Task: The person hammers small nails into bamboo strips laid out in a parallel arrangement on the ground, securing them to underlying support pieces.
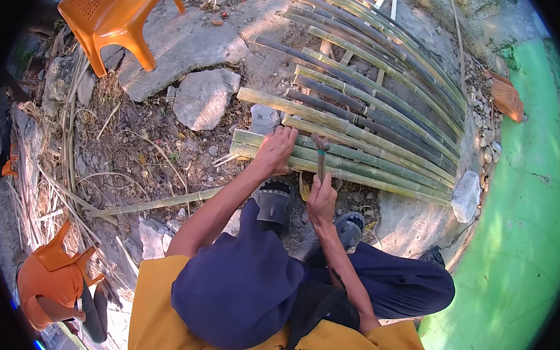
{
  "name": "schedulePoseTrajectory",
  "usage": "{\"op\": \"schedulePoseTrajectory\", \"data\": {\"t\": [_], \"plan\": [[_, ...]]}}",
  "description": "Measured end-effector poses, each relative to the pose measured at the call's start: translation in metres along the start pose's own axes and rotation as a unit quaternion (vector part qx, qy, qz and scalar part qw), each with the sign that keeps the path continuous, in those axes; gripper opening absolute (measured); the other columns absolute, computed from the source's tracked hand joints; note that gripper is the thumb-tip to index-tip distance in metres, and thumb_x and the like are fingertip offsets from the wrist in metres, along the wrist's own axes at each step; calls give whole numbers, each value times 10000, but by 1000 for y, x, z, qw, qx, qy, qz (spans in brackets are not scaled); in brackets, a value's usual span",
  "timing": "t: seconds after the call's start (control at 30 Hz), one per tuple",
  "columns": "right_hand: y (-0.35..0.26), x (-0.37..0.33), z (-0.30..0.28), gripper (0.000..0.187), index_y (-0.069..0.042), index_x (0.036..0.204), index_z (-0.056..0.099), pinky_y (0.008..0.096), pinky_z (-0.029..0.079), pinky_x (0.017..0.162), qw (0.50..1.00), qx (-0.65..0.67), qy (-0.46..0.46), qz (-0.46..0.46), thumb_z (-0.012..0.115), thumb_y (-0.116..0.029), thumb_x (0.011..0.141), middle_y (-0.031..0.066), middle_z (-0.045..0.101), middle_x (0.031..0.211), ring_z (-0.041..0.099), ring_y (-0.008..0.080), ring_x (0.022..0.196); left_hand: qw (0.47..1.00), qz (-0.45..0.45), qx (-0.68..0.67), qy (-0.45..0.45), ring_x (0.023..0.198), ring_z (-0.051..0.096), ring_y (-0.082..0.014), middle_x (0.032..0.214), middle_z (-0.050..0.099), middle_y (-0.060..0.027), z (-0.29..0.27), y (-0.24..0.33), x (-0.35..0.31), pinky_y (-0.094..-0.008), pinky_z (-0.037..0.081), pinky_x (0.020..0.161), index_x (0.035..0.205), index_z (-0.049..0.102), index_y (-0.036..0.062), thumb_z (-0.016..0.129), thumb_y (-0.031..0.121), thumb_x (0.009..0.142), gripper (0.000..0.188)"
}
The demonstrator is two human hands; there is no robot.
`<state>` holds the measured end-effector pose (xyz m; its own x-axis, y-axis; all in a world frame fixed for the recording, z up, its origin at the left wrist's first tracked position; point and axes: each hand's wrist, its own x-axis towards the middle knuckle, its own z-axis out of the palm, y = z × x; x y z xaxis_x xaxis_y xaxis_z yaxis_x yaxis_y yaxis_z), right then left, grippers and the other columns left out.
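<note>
Split bamboo slats (381,169) lie side by side in front of me, fanned across crosspieces. My left hand (277,151) is closed around the left ends of the nearest slats, its fingertips pressed together on top. Whether a small thing such as a nail sits between those fingertips, I cannot make out. In my right hand (321,198) is a hammer (321,163), gripped by its handle and upright in the view. The hammer's head is over the nearest slats, just right of my left hand; whether it touches them is unclear.
Broken concrete slabs (206,98) and an orange plastic chair (114,25) stand at the upper left. Another person in an orange shirt (45,282) is at the lower left, near loose bamboo strips (41,200). A white rock (466,197) touches the slats' right ends, beside green flooring (516,207).
</note>
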<state>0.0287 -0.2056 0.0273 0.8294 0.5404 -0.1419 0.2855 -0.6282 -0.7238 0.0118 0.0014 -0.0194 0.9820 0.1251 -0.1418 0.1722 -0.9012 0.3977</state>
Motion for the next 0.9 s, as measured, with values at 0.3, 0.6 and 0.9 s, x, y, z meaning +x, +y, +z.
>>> {"op": "schedulePoseTrajectory", "data": {"t": [0.3,0.6,0.9], "plan": [[2,3,1,183,12,1090,492,537,441,554,999,46,24,-16,506,-170,1078,254,554,652,614,509,649,1000,-3,-12,4,1077,570,-342,1085,546,-154,-3,3,-1,-427,521,896,1115,463,20,841,88,491,733],[5,0,4,168,6,1046,487,529,432,549,999,26,30,19,490,-159,1078,257,574,683,629,483,647,999,-12,-29,7,1080,574,-349,1082,552,-154,-6,5,1,-438,521,884,1119,463,14,835,78,493,732],[4,-2,9,160,6,1071,493,578,442,559,999,16,24,-15,505,-153,1064,283,594,688,636,523,680,1000,-10,-5,15,1070,578,-318,1083,559,-130,-3,4,1,-418,531,878,1156,485,28,898,149,487,796]]}}
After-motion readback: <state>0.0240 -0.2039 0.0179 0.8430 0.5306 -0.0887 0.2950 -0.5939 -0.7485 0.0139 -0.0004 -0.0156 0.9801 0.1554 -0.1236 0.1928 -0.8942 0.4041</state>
